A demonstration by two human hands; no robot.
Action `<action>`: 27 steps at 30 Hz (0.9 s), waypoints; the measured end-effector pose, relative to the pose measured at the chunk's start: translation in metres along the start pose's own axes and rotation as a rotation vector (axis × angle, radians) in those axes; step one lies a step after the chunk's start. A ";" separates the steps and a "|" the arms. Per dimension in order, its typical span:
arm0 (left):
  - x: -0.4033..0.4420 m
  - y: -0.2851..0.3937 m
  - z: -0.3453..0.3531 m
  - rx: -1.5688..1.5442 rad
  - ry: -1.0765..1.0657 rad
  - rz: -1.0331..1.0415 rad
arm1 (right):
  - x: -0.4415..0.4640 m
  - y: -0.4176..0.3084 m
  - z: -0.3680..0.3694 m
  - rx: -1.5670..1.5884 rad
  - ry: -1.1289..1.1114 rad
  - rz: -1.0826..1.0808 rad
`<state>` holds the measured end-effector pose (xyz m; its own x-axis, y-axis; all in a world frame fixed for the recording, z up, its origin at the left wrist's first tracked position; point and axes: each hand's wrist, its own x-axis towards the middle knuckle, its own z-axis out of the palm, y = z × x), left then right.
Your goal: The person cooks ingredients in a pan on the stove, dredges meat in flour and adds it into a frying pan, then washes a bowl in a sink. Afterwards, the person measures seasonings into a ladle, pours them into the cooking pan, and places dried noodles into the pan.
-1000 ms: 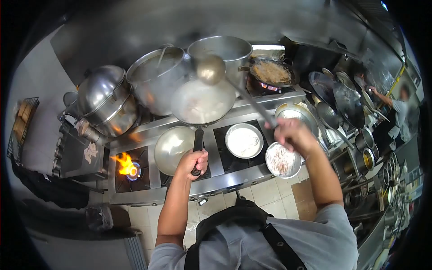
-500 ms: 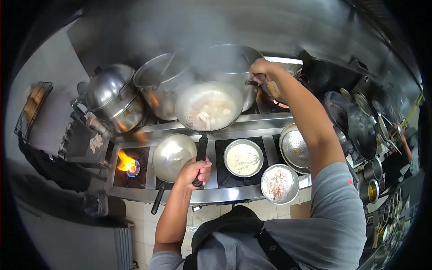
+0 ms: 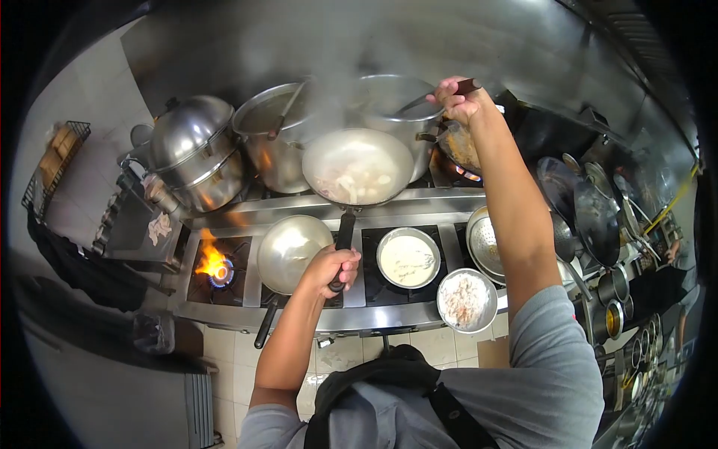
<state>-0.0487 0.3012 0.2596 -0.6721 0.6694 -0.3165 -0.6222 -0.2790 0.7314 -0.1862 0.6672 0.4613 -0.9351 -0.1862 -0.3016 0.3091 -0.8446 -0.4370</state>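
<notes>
- Tall steel stockpot (image 3: pixel 419 161): contents hidden from me; a long dark-handled utensil (image 3: pixel 469 85) leans over its rim, the right hand (image 3: pixel 458 101) curling its fingers around it.
- Wide pale-metal pan (image 3: pixel 357 145), held before the stockpot: pale pieces (image 3: pixel 348 182) inside; the left hand (image 3: pixel 333 268) wraps its black handle (image 3: pixel 345 230) tightly. Keeping it level seems wise.
- Round steel bowl (image 3: pixel 407 286): creamy mixture (image 3: pixel 404 258).
- Shallow silver bowl (image 3: pixel 465 328): white-brown bits (image 3: pixel 464 295).
</notes>
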 end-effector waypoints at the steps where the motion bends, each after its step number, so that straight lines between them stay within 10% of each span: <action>1: -0.001 0.003 -0.001 0.009 -0.008 0.000 | -0.007 0.005 0.006 -0.011 -0.015 -0.025; 22: -0.041 0.034 -0.057 0.015 -0.156 -0.126 | -0.164 0.261 0.016 -0.344 0.106 0.064; 27: -0.052 0.012 -0.075 0.001 -0.159 -0.106 | -0.201 0.355 -0.041 -1.740 0.289 -0.273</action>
<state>-0.0515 0.2115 0.2392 -0.5304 0.7957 -0.2925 -0.6861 -0.2003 0.6994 0.1183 0.4253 0.3316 -0.9881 0.1018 -0.1154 0.1539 0.6535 -0.7411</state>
